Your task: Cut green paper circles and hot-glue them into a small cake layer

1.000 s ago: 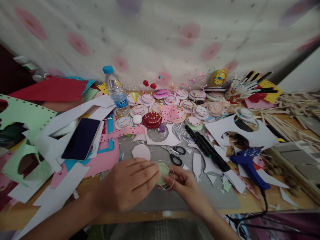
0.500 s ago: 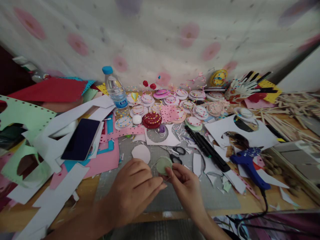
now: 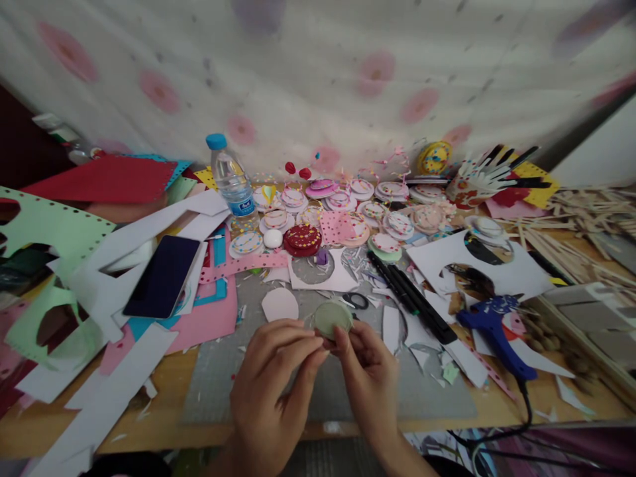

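Observation:
A small round pale green disc (image 3: pixel 332 320) is held up over the grey cutting mat (image 3: pixel 342 397). My right hand (image 3: pixel 370 371) pinches its lower right edge between thumb and fingers. At the disc's left edge, my left hand (image 3: pixel 278 377) is closed in a pinch, its fingertips touching the rim. A thin pale strand shows faintly beside the rim; which fingers grip it I cannot tell. Just behind my left hand lies a white paper circle (image 3: pixel 279 304). The black-handled scissors (image 3: pixel 356 301) rest beyond the disc, partly hidden by it.
Decorated round paper pieces (image 3: pixel 303 240) crowd the back, beside a water bottle (image 3: pixel 236 182). A phone (image 3: pixel 161 275) and paper sheets lie left. Black pens (image 3: pixel 412 291), a blue glue gun (image 3: pixel 497 331) with its cord and wooden sticks (image 3: pixel 586 218) are on the right.
The green disc has been raised slightly and tilted, covering more of the scissors. My left hand has turned more upright and its fingertips have come closer to the disc's left edge.

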The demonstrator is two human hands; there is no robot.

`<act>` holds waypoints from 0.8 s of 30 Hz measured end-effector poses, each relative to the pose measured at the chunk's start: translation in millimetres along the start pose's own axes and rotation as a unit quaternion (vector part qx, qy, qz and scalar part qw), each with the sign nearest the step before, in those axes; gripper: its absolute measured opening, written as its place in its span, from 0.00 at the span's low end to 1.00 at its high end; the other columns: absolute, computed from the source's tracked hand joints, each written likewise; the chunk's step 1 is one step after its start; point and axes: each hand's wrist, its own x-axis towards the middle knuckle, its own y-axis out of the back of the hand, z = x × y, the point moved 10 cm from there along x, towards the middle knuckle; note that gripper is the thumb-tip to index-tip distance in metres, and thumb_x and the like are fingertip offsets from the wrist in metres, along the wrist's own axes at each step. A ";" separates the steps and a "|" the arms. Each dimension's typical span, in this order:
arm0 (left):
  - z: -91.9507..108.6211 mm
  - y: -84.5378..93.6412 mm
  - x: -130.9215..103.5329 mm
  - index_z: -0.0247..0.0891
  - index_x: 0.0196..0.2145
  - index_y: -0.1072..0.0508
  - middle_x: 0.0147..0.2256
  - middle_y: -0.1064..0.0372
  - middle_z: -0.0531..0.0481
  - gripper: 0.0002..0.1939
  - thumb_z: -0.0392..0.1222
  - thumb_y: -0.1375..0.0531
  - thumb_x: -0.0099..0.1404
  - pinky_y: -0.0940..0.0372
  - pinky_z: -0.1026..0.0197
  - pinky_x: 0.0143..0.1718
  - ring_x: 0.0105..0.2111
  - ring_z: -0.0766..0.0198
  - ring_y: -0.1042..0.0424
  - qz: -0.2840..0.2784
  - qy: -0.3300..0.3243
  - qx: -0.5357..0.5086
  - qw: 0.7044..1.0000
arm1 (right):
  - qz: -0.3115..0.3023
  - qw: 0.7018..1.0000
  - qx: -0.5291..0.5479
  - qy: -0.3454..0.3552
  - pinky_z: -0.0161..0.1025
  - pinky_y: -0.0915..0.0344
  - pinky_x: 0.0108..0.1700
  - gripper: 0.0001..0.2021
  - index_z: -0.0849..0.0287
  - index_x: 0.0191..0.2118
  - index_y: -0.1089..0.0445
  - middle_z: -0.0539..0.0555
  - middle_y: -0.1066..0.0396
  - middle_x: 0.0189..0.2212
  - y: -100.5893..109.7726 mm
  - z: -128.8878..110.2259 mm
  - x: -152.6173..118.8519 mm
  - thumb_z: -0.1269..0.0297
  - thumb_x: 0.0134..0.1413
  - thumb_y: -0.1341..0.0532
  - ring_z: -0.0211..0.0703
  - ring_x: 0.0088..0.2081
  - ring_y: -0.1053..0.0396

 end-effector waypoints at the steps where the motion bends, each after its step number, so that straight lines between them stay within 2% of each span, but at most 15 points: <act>1: 2.3 1.0 1.1 0.39 0.42 0.27 0.39 0.27 0.49 0.10 0.29 0.42 0.65 0.31 0.58 0.47 0.44 0.62 0.28 -0.019 -0.025 0.004 1.000 | -0.027 0.999 0.019 -0.007 0.37 0.27 0.32 0.12 0.55 0.36 0.32 0.52 0.25 0.28 -4.0 0.4 -0.9 0.52 0.55 0.36 0.43 0.28 0.26; 4: 4.7 5.6 4.5 0.37 0.42 0.28 0.42 0.28 0.46 0.09 0.29 0.43 0.67 0.31 0.60 0.49 0.47 0.62 0.28 -0.081 -0.079 -0.019 0.993 | -0.127 0.987 0.096 -0.029 0.32 0.29 0.30 0.10 0.54 0.35 0.35 0.49 0.28 0.28 -18.3 -0.3 -3.2 0.56 0.55 0.35 0.38 0.29 0.28; 6: 5.7 8.9 7.0 0.37 0.42 0.29 0.42 0.27 0.46 0.07 0.30 0.44 0.68 0.29 0.59 0.49 0.48 0.61 0.28 -0.117 -0.105 -0.057 0.986 | -0.198 0.968 0.147 -0.047 0.30 0.30 0.30 0.11 0.53 0.36 0.38 0.47 0.30 0.29 -27.5 -1.1 -4.7 0.58 0.55 0.34 0.35 0.29 0.29; 9: 10.6 10.9 9.5 0.37 0.42 0.29 0.40 0.26 0.45 0.06 0.33 0.43 0.68 0.28 0.59 0.46 0.47 0.61 0.27 -0.167 -0.149 -0.108 0.969 | -0.301 0.932 0.186 -0.080 0.30 0.33 0.26 0.19 0.49 0.46 0.41 0.47 0.31 0.33 -38.8 -1.7 -9.9 0.58 0.53 0.33 0.34 0.26 0.30; 11: 13.6 9.8 10.0 0.37 0.40 0.28 0.41 0.26 0.45 0.04 0.35 0.42 0.68 0.29 0.61 0.47 0.46 0.62 0.27 -0.200 -0.176 -0.100 0.959 | -0.341 0.919 0.171 -0.093 0.31 0.33 0.27 0.25 0.47 0.52 0.41 0.49 0.33 0.38 -40.3 -1.6 -13.0 0.57 0.51 0.32 0.34 0.27 0.30; 14: 11.7 4.4 10.2 0.40 0.37 0.26 0.49 0.29 0.44 0.03 0.37 0.41 0.67 0.34 0.60 0.53 0.51 0.61 0.31 -0.261 -0.182 -0.047 0.947 | -0.366 0.919 0.120 -0.088 0.31 0.34 0.31 0.22 0.47 0.53 0.36 0.49 0.37 0.41 -37.1 -2.7 -15.3 0.57 0.53 0.33 0.33 0.30 0.34; 17: 7.1 -2.5 9.0 0.42 0.34 0.25 0.56 0.33 0.47 0.04 0.38 0.40 0.66 0.36 0.57 0.55 0.55 0.58 0.34 -0.340 -0.169 -0.007 0.925 | -0.369 0.926 0.066 -0.044 0.31 0.36 0.37 0.17 0.47 0.51 0.35 0.49 0.37 0.41 -32.9 -8.6 -14.7 0.58 0.55 0.35 0.36 0.35 0.36; 21: -0.8 -10.9 7.3 0.43 0.35 0.25 0.55 0.32 0.50 0.02 0.39 0.38 0.64 0.35 0.61 0.53 0.53 0.60 0.32 -0.432 -0.140 0.030 0.890 | -0.372 0.927 0.036 -0.021 0.33 0.36 0.40 0.19 0.45 0.53 0.36 0.50 0.37 0.45 -32.6 -10.9 -13.5 0.62 0.56 0.36 0.37 0.38 0.36; 24: -1.5 -14.6 6.6 0.45 0.40 0.26 0.54 0.32 0.51 0.07 0.37 0.39 0.64 0.35 0.61 0.54 0.54 0.60 0.33 -0.468 -0.138 0.040 0.872 | -0.383 0.923 0.041 -0.006 0.33 0.36 0.41 0.22 0.44 0.56 0.37 0.50 0.36 0.46 -35.7 -14.3 -14.4 0.64 0.56 0.36 0.37 0.39 0.34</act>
